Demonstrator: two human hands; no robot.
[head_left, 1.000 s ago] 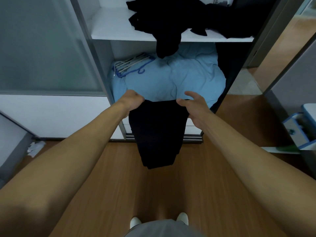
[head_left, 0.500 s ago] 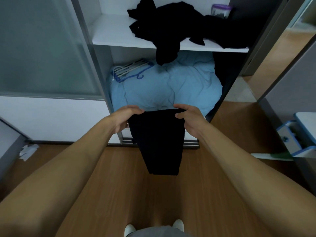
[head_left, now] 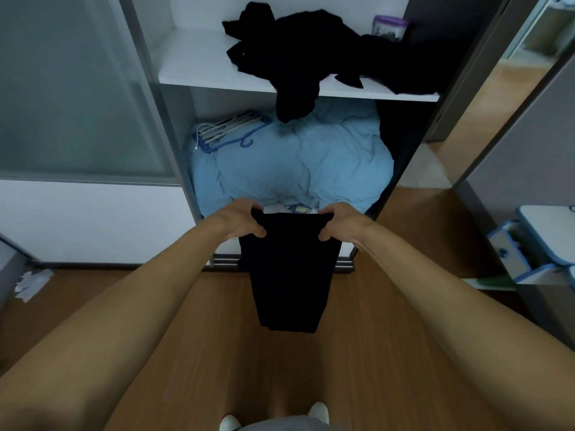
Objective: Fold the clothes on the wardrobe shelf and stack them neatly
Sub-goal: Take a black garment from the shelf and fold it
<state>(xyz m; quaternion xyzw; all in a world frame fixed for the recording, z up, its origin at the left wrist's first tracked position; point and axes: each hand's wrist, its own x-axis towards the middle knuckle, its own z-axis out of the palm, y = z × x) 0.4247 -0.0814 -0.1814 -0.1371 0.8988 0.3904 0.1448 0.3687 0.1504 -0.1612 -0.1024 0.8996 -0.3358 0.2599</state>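
A black garment point(head_left: 289, 272) hangs in front of the wardrobe, folded into a narrow strip. My left hand point(head_left: 241, 219) grips its top left corner and my right hand point(head_left: 337, 220) grips its top right corner, fingers curled over the upper edge. Both hands are held out at the level of the wardrobe's lower compartment. Above, a heap of unfolded black clothes point(head_left: 314, 54) lies on the white shelf point(head_left: 193, 65), one piece drooping over the shelf's front edge.
A light blue duvet point(head_left: 292, 163) fills the lower compartment, with blue and white hangers point(head_left: 227, 130) on its left. A frosted sliding door point(head_left: 71, 98) stands left. A purple-lidded box point(head_left: 390, 26) sits on the shelf's back right. Wooden floor lies below; a blue-white drawer unit point(head_left: 535, 247) stands right.
My hands have drawn closer together on the garment's top edge and dropped slightly in view. The view tilted upward, showing more of the shelf.
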